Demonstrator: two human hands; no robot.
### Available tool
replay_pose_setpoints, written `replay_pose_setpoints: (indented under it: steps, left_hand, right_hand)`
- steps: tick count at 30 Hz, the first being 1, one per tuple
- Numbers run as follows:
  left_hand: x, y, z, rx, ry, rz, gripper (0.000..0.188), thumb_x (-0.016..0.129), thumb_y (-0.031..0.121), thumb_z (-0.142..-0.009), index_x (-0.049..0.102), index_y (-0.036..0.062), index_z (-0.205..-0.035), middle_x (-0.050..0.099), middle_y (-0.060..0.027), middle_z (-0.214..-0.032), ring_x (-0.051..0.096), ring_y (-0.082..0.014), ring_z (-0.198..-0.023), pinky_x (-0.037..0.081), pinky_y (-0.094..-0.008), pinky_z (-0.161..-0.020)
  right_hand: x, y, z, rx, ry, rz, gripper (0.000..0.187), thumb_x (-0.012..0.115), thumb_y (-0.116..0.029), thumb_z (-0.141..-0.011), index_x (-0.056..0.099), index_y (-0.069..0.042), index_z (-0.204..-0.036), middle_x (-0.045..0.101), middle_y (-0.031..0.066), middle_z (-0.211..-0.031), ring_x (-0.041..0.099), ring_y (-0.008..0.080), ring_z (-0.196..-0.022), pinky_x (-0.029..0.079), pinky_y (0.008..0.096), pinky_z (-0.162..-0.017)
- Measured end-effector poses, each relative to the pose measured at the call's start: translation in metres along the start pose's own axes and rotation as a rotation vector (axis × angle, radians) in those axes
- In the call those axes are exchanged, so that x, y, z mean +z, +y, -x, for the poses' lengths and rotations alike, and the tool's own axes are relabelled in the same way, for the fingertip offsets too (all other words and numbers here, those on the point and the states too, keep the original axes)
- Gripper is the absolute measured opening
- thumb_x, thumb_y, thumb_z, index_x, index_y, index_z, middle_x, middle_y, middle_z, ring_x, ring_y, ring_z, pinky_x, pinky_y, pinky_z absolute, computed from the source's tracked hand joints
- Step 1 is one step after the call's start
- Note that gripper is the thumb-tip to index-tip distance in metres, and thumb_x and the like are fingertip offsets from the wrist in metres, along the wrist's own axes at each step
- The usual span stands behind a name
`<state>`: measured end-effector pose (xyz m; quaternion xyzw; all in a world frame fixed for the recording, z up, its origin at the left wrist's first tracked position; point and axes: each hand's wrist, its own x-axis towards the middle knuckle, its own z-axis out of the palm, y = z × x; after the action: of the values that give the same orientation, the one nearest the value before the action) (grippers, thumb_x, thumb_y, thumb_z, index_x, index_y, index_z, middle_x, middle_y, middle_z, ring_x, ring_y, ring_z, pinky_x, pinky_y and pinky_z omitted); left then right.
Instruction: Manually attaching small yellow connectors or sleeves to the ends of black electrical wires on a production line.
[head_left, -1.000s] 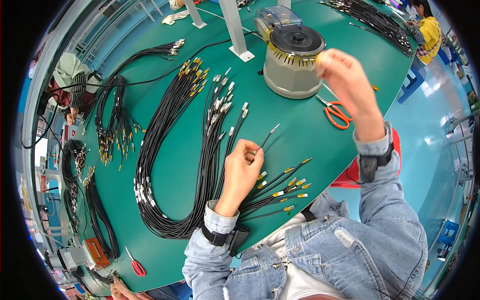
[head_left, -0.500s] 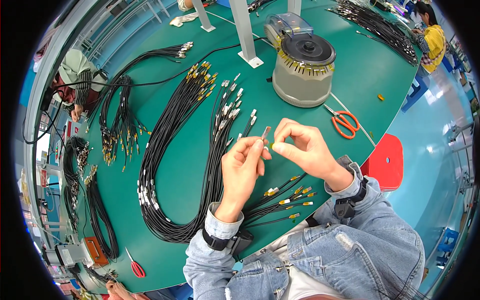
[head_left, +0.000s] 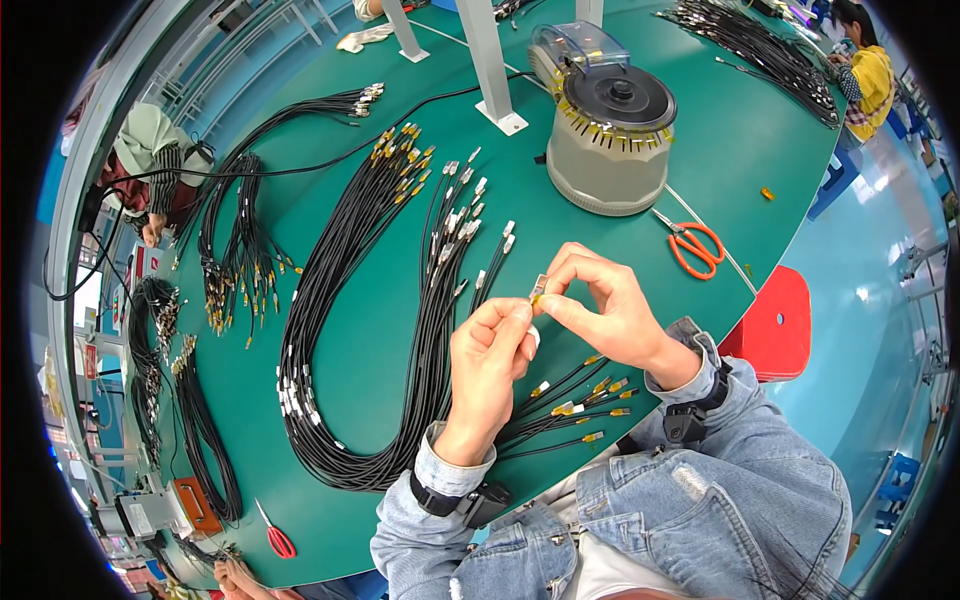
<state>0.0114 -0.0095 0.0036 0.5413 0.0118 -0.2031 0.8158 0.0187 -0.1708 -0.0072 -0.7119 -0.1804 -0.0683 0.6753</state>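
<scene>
Both hands meet above the green table, in front of the tape dispenser. My left hand (head_left: 483,365) is closed in a pinch on a black cable's end, with its flat metal connector (head_left: 541,284) sticking up past the fingertips. My right hand (head_left: 605,312) pinches a small piece of yellow tape (head_left: 537,298) against the connector's base, thumb and index finger pressed together. The fingers partly cover the tape, and most of this cable is hidden by my left hand. Below my right hand lie several cables with yellow-wrapped ends (head_left: 598,393).
A round tape dispenser (head_left: 606,170) stands behind my hands, beside orange-handled scissors (head_left: 697,250). A large black cable bundle (head_left: 318,300) curves at left. Red scissors (head_left: 280,542) lie near the front edge. Metal posts (head_left: 487,70) rise from the table; a red stool (head_left: 782,320) stands right.
My right fingertips have come down and left onto the connector with the yellow tape, meeting my left fingers. My left hand has shifted slightly down and to the right.
</scene>
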Motion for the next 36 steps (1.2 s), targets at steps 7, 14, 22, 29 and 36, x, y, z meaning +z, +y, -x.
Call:
replay_pose_setpoints:
  steps: [7, 14, 22, 29, 36]
  left_hand:
    - [0.004, 0.000, 0.002, -0.024, 0.006, 0.058, 0.012, 0.051, 0.013, -0.089, 0.058, 0.0030, -0.090, 0.049, 0.0018, -0.058, 0.032, -0.0004, -0.043, 0.019, -0.0160, -0.038]
    - [0.004, -0.002, 0.004, -0.067, 0.012, 0.161, 0.014, 0.049, 0.015, -0.091, 0.058, 0.0039, -0.090, 0.047, 0.0017, -0.055, 0.028, -0.0015, -0.039, 0.018, -0.0179, -0.037]
    - [0.003, -0.001, 0.003, -0.080, 0.007, 0.146, 0.014, 0.049, 0.016, -0.091, 0.057, 0.0040, -0.089, 0.047, 0.0020, -0.054, 0.028, -0.0016, -0.039, 0.018, -0.0180, -0.037]
    - [0.004, -0.003, 0.004, -0.054, 0.017, 0.118, 0.015, 0.049, 0.016, -0.090, 0.058, 0.0040, -0.089, 0.047, 0.0029, -0.055, 0.025, -0.0017, -0.037, 0.017, -0.0183, -0.037]
    - [0.006, -0.003, 0.005, -0.043, 0.019, 0.103, 0.012, 0.049, 0.014, -0.091, 0.056, 0.0041, -0.088, 0.047, 0.0020, -0.056, 0.030, -0.0014, -0.042, 0.019, -0.0174, -0.038]
  right_hand:
    - [0.007, 0.001, 0.003, 0.053, 0.065, -0.113, 0.006, 0.059, -0.003, -0.080, 0.055, 0.000, -0.076, 0.053, 0.0064, -0.080, 0.049, 0.0137, -0.078, 0.039, 0.0275, -0.072]
    - [0.014, 0.000, 0.003, 0.064, 0.133, -0.141, 0.008, 0.059, -0.006, -0.077, 0.056, 0.000, -0.074, 0.051, 0.0047, -0.077, 0.051, 0.0124, -0.076, 0.041, 0.0261, -0.072]
    - [0.012, 0.001, 0.003, 0.076, 0.118, -0.126, 0.007, 0.059, -0.005, -0.077, 0.056, 0.000, -0.073, 0.051, 0.0046, -0.076, 0.051, 0.0126, -0.075, 0.042, 0.0263, -0.072]
    - [0.011, 0.000, 0.002, 0.080, 0.114, -0.110, 0.007, 0.059, -0.005, -0.076, 0.056, 0.000, -0.073, 0.052, 0.0046, -0.076, 0.052, 0.0126, -0.074, 0.042, 0.0264, -0.072]
    - [0.011, 0.001, 0.003, 0.070, 0.109, -0.113, 0.008, 0.060, -0.003, -0.078, 0.054, 0.000, -0.074, 0.053, 0.0047, -0.077, 0.049, 0.0121, -0.074, 0.038, 0.0264, -0.070]
